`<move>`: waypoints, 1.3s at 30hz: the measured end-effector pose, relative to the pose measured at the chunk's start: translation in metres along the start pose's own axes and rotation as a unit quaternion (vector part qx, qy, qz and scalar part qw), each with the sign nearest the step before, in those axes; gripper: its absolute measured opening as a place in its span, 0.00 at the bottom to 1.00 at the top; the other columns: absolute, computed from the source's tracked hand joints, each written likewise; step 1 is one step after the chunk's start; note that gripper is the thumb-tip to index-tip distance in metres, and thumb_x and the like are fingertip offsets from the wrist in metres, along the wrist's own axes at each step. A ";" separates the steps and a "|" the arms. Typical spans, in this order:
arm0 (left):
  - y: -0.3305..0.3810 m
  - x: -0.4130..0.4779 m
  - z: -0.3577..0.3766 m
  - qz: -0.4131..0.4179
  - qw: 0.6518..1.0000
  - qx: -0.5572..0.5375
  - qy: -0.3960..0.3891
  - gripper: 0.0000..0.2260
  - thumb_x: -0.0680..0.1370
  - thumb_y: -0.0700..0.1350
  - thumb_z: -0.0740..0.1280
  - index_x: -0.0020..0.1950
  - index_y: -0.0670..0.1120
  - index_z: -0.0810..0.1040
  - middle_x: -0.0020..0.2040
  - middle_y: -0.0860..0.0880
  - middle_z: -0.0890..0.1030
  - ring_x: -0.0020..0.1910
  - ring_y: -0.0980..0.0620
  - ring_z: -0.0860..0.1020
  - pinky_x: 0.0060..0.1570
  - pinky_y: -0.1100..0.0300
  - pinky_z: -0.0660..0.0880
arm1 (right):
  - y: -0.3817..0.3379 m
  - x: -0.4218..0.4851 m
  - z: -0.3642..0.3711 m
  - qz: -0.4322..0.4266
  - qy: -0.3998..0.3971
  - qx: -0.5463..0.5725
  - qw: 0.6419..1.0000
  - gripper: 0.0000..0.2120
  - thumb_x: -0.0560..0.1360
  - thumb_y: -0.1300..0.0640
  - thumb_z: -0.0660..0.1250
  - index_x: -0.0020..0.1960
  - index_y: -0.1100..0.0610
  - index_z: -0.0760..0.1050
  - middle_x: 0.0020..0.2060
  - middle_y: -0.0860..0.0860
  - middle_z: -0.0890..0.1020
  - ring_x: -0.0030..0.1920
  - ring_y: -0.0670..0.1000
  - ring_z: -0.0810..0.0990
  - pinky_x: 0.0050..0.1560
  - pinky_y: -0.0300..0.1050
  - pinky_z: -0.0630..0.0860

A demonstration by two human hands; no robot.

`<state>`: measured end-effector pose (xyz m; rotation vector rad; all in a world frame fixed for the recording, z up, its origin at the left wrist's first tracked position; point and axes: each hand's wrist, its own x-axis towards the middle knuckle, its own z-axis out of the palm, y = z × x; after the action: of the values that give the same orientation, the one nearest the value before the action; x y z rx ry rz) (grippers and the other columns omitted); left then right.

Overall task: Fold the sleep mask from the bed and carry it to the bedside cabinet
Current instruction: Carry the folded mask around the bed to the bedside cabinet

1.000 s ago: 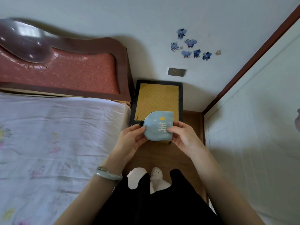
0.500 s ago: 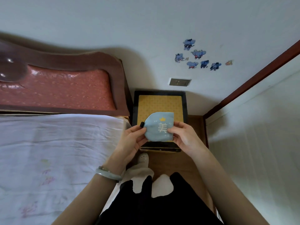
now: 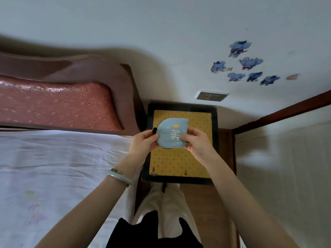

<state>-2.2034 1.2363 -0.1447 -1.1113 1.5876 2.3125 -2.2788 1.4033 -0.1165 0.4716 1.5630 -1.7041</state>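
While both my left hand (image 3: 143, 142) and right hand (image 3: 195, 142) pinch the folded sleep mask (image 3: 172, 132) by its sides, it hangs right over the bedside cabinet (image 3: 180, 163).

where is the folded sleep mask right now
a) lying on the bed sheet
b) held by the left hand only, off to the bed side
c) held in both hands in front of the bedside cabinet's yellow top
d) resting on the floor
c: the sleep mask is pinched between the left hand and the right hand, overlapping the yellow top of the bedside cabinet in the head view.
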 end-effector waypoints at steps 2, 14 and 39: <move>-0.011 0.032 0.000 -0.002 0.999 0.020 0.025 0.07 0.77 0.35 0.66 0.51 0.43 0.80 0.44 0.50 0.85 0.44 0.53 0.84 0.44 0.61 0.81 | 0.006 0.033 -0.001 0.009 0.003 -0.006 1.000 0.12 0.72 0.70 0.65 0.53 0.59 0.74 0.50 0.55 0.81 0.48 0.51 0.83 0.40 0.40 0.81; -0.087 0.195 -0.010 0.019 0.981 0.108 0.157 0.13 0.75 0.38 0.70 0.58 0.38 0.79 0.45 0.49 0.83 0.46 0.50 0.82 0.49 0.51 0.80 | 0.061 0.203 0.006 -0.052 0.132 -0.176 0.974 0.17 0.71 0.67 0.69 0.59 0.59 0.75 0.46 0.49 0.81 0.42 0.43 0.79 0.37 0.33 0.75; -0.127 0.191 -0.010 0.270 0.589 0.760 0.047 0.30 0.80 0.59 0.52 0.75 0.40 0.59 0.75 0.41 0.65 0.74 0.45 0.62 0.73 0.43 0.55 | 0.112 0.228 -0.025 -0.272 0.017 -0.749 0.604 0.30 0.80 0.42 0.42 0.75 0.60 0.48 0.75 0.58 0.57 0.75 0.55 0.49 0.73 0.60 0.45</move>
<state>-2.2752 1.2286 -0.3630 -0.1879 2.9622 0.1538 -2.3485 1.3674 -0.3594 -0.9309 2.6239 -0.1280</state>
